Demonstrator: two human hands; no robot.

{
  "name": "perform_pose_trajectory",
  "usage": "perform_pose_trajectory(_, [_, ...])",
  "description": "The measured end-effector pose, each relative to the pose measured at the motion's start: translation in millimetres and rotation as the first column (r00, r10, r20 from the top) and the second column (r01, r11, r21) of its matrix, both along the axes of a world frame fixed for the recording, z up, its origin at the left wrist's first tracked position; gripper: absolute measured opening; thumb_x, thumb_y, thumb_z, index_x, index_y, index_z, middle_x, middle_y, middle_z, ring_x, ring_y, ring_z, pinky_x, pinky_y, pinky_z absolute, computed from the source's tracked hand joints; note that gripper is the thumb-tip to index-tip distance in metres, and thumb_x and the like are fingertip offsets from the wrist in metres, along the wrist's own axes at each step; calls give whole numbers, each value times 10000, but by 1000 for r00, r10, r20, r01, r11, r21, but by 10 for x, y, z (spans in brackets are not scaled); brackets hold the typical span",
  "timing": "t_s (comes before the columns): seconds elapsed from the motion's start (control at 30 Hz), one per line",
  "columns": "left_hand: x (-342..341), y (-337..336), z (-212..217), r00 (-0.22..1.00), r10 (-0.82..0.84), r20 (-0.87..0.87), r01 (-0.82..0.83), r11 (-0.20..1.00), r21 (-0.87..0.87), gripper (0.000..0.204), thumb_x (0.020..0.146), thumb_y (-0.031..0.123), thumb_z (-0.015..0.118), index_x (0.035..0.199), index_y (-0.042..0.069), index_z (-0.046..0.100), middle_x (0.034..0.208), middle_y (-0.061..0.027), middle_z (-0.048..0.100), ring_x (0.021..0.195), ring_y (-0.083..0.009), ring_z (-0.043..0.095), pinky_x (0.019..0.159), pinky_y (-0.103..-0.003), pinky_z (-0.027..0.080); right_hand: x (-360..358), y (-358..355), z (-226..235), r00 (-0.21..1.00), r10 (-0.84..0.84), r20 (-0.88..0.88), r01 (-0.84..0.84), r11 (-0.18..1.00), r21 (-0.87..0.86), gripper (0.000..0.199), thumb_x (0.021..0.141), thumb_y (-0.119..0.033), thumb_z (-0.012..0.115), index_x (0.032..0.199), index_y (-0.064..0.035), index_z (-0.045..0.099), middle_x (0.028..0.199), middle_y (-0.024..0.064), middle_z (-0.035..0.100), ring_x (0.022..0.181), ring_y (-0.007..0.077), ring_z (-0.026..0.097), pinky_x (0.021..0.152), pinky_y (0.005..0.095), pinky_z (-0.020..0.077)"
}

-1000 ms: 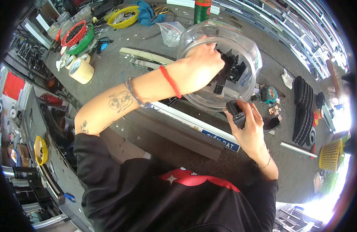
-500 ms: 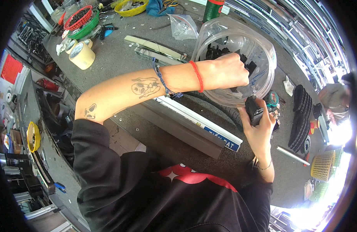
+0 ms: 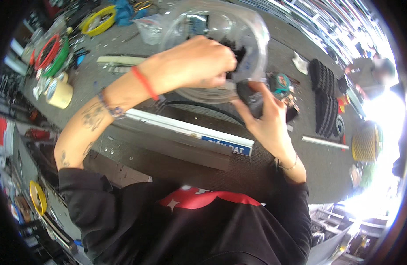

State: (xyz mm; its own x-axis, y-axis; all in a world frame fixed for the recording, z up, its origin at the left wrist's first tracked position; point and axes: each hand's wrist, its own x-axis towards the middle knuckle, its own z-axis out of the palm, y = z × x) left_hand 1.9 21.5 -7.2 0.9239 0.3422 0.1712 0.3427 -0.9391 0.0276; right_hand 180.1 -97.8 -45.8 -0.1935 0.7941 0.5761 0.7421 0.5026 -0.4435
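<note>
A large clear plastic tub [image 3: 259,42] lies on the grey worktop, its round mouth toward me, with several dark pieces [image 3: 239,54] inside. Across the mouth reaches my left hand [image 3: 199,62], fingers curled closed. Whatever they grip, if anything, is hidden. At the near right of the rim my right hand [image 3: 270,119] pinches a black block-shaped part [image 3: 251,98] between thumb and fingers. Motion blurs that part, so its exact kind is unclear.
A white bar [image 3: 181,129] with a blue label and a brown strip [image 3: 177,148] lie nearest me. Masking tape rolls [image 3: 60,95] and baskets [image 3: 98,21] stand left. Right are a teal tape roll [image 3: 280,83], black ribbed strips [image 3: 323,95], and another person [image 3: 371,75].
The view has shifted, so the worktop things appear farther left. My left hand has come lower over the tub's mouth, toward the near rim. My right hand keeps hold of the black part.
</note>
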Motion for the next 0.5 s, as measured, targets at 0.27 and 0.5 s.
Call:
perform_pose_trajectory(0.27, [-79, -66, 78, 999, 34, -35, -32, 998, 57, 110, 791, 130, 612, 785, 21, 597, 796, -97, 603, 843, -282, 616, 727, -412, 493, 27, -1, -23, 993, 116, -17, -117, 993, -29, 353, 780, -119, 732, 1069, -4, 564, 937, 177, 645, 842, 319, 659, 744, 357, 514])
perform_pose_trajectory(0.5, [-213, -91, 217, 1000, 30, -1, -30, 995, 92, 128, 792, 155, 621, 790, 29, 597, 781, -92, 599, 832, -281, 615, 723, -404, 491, -10, 19, -36, 994, 106, 3, -106, 993, 44, 368, 776, -125, 741, 1061, 23, 562, 955, 178, 651, 867, 317, 660, 763, 358, 516])
